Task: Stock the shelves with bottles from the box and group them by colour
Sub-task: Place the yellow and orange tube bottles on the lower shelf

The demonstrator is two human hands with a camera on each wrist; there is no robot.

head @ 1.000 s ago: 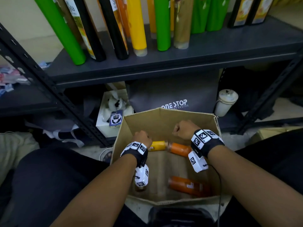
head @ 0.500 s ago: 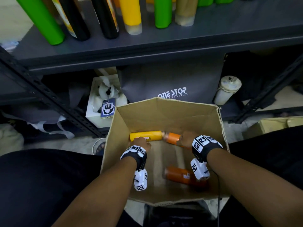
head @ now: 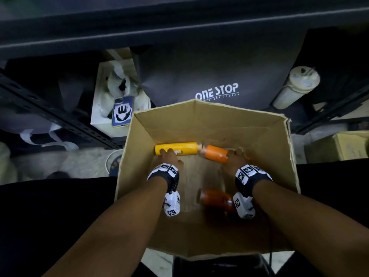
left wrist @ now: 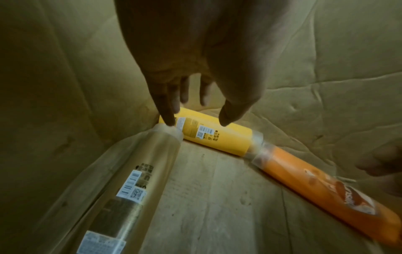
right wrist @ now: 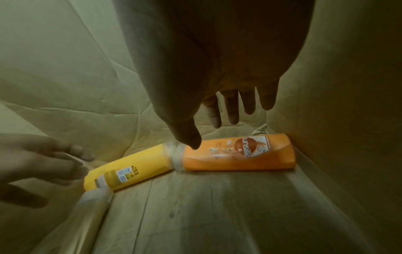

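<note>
An open cardboard box (head: 199,122) holds a yellow bottle (head: 179,148) and an orange bottle (head: 214,153) lying end to end along its far wall. A second orange bottle (head: 215,198) lies nearer me. A pale gold bottle (left wrist: 135,180) lies along the left wall. My left hand (head: 168,154) reaches down with straight fingers, its tips at the yellow bottle (left wrist: 217,135). My right hand (head: 234,156) hovers spread over the orange bottle (right wrist: 237,154), thumb tip near its cap end. Neither hand grips anything.
A dark shelf board (head: 179,23) runs overhead. Under it stand a grey "ONE STOP" bag (head: 215,76), a white canister (head: 295,86) and a white carton with a phone (head: 121,110) on it. A slanted shelf upright (head: 60,118) passes left; a small carton (head: 337,146) sits right.
Both hands, fists above the box a second ago, have dropped deep inside and opened: the left onto the yellow bottle, the right over the orange one. The view has tilted down.
</note>
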